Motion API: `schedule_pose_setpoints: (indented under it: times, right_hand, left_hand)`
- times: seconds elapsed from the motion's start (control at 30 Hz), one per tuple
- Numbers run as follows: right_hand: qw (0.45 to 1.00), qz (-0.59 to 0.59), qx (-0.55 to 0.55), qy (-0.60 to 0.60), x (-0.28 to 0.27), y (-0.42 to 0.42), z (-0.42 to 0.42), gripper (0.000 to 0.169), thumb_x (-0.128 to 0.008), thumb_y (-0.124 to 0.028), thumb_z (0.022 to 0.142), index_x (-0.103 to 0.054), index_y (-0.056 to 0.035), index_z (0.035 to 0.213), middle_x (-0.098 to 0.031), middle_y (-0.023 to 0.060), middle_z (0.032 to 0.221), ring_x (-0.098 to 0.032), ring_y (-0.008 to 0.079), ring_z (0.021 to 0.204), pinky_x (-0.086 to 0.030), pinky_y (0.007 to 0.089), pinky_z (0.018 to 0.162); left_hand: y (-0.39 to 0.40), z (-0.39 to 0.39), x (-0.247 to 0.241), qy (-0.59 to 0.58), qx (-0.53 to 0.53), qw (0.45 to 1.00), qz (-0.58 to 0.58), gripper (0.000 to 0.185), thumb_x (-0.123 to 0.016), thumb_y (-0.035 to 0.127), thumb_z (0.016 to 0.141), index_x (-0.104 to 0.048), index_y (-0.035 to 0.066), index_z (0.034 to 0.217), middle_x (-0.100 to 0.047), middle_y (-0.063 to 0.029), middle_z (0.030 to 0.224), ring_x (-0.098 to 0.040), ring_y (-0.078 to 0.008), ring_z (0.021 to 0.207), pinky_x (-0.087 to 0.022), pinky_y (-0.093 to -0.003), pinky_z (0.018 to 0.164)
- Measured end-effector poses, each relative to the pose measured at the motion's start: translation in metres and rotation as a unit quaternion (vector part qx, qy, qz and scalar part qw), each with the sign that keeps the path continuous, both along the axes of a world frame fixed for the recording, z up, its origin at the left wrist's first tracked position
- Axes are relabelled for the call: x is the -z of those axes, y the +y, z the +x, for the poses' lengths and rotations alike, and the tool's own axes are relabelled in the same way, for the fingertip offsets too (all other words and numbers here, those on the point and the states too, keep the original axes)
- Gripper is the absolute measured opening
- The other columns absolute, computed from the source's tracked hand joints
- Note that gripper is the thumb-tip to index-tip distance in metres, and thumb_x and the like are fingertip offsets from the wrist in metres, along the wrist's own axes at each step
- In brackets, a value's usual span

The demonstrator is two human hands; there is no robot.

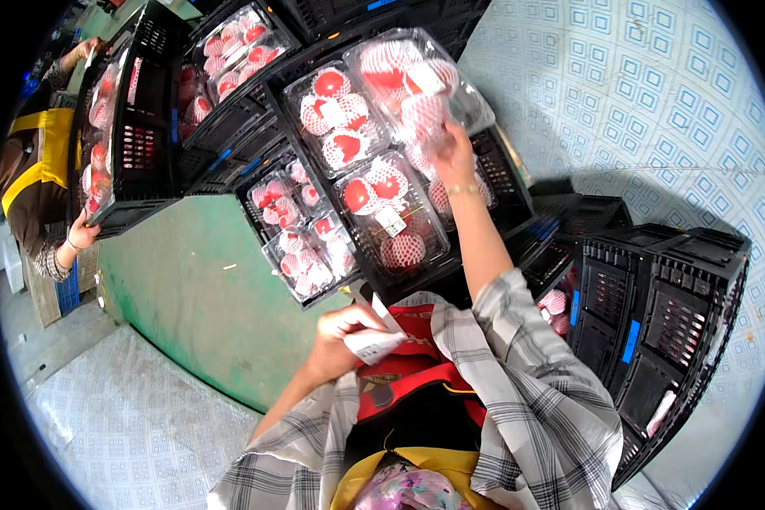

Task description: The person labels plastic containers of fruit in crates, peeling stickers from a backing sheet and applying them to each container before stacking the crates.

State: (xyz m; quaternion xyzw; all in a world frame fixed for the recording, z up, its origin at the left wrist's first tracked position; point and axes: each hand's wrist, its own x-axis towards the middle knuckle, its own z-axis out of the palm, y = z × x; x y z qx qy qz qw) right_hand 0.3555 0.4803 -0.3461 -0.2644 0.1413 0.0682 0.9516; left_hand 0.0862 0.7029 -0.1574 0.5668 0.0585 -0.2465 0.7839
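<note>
My right hand grips the near end of a clear plastic clamshell box of red fruit in pink-and-white foam nets, tilted over a black crate. A white label lies on that box. Beneath and beside it, the crate holds more such boxes, among them a labelled box and another labelled box nearer to me. In front of my torso, my left hand holds a strip of white paper labels.
A lower crate with packed fruit adjoins on the left. Stacked black crates stand at right. Another crate of boxes is at upper left, where a person in a yellow-trimmed apron has both hands at it.
</note>
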Motion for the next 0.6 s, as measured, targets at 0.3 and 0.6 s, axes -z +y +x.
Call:
schedule_pose_setpoints:
  times: [0.3, 0.6]
  right_hand:
    - [0.979, -0.151, -0.126, 0.057, 0.003, 0.029, 0.038, 0.029, -0.064, -0.022, 0.086, -0.058, -0.0070, 0.110, -0.062, 0.0073, 0.106, -0.058, 0.0228, 0.104, -0.047, 0.0384, 0.090]
    - [0.869, -0.156, -0.459, 0.096, -0.076, -0.014, -0.228, 0.053, -0.031, -0.040, 0.100, -0.059, 0.0039, 0.107, -0.062, 0.0096, 0.108, -0.057, 0.0179, 0.100, -0.044, 0.0337, 0.091]
  left_hand:
    - [-0.056, -0.038, 0.050, 0.291, 0.061, 0.936, -0.191, 0.013, -0.060, 0.004, 0.085, -0.060, 0.004, 0.098, -0.066, -0.0010, 0.082, -0.056, -0.0018, 0.057, -0.041, -0.0148, 0.046]
    - [-0.031, 0.045, 0.045, 0.139, -0.098, 0.971, -0.167, 0.015, -0.060, -0.005, 0.078, -0.058, 0.003, 0.091, -0.065, -0.0039, 0.080, -0.061, -0.0095, 0.065, -0.049, -0.0231, 0.054]
